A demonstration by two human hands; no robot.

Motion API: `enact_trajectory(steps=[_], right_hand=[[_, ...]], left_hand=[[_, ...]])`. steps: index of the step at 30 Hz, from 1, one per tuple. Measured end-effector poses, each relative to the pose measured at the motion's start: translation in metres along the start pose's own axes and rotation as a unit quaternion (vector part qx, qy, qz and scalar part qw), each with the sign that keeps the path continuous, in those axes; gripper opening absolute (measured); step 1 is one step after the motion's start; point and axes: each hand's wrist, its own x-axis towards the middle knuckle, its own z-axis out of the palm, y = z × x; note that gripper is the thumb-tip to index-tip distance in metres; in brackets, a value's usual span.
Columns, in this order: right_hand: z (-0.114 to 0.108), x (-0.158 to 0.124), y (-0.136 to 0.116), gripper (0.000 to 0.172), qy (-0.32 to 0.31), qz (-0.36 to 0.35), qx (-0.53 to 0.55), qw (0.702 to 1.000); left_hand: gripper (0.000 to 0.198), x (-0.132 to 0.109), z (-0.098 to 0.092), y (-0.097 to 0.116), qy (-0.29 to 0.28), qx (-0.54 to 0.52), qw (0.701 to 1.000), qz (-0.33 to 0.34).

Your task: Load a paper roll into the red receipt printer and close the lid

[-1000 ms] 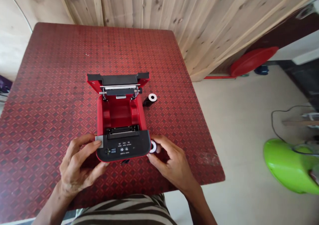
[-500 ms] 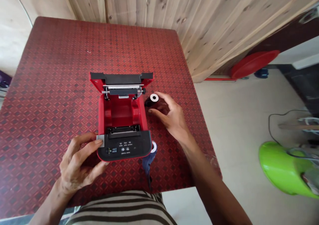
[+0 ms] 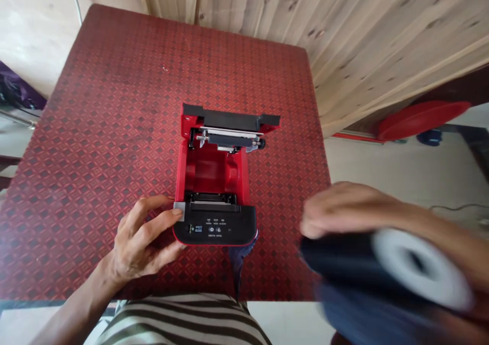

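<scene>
A red and black receipt printer [image 3: 214, 225] stands on the table with its lid [image 3: 231, 118] raised; the red paper bay [image 3: 210, 169] inside is bare. My left hand [image 3: 143, 238] grips its front left corner, a finger on the grey tab [image 3: 179, 212] and the thumb at the front edge. Close to the camera on the right, my right hand [image 3: 340, 207] is blurred, closed on a paper roll [image 3: 344, 253] with a dark outside and a white cored end. A dark blue strip hangs below that roll. Mostly hidden behind the printer's front right corner, another dark blue strip [image 3: 239, 258] hangs down.
The table [image 3: 114, 105] has a red patterned top and meets a wooden plank wall [image 3: 244, 8] at the back. On the floor to the right are a red basin [image 3: 420, 118] and a cable. My striped clothing [image 3: 183, 319] is at the near edge.
My right hand has lifted the paper roll from beside the printer and brought it right and toward the camera. My left hand stays on the printer's corner. The view has shifted.
</scene>
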Motion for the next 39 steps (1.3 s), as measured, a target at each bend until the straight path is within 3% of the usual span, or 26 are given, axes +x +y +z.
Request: enact_trajectory(steps=[2, 6, 9, 23, 27, 32, 35, 39], right_hand=[[0.013, 0.014, -0.01, 0.027, -0.057, -0.018, -0.01, 0.998], [0.057, 0.044, -0.019, 0.023, -0.081, -0.119, -0.141, 0.98], [0.077, 0.054, -0.025, 0.021, -0.097, -0.118, -0.234, 0.96], [0.092, 0.091, -0.014, 0.024, -0.25, 0.004, -0.223, 0.942], [0.088, 0.085, -0.012, 0.028, -0.233, -0.013, -0.181, 0.956], [0.061, 0.061, -0.012, 0.046, -0.178, -0.078, -0.036, 0.98], [0.049, 0.043, -0.013, 0.04, -0.165, -0.083, 0.02, 0.983], [0.057, 0.027, -0.015, 0.025, -0.101, -0.088, 0.021, 0.991]], left_hand=[[0.046, 0.001, 0.0, 0.001, -0.001, 0.0, 1.0, -0.001], [0.039, 0.001, -0.001, 0.001, -0.012, 0.008, 1.0, 0.005], [0.035, 0.001, -0.002, 0.002, -0.019, 0.004, 1.0, 0.004], [0.032, 0.0, -0.003, 0.003, -0.03, 0.014, 0.999, -0.005], [0.032, 0.002, -0.002, 0.003, -0.029, 0.01, 1.0, -0.006], [0.036, 0.005, -0.012, 0.009, -0.036, -0.015, 0.999, -0.019], [0.047, 0.015, -0.026, 0.014, -0.033, -0.055, 0.997, -0.04], [0.056, 0.051, -0.043, 0.008, 0.011, -0.05, 0.997, -0.053]])
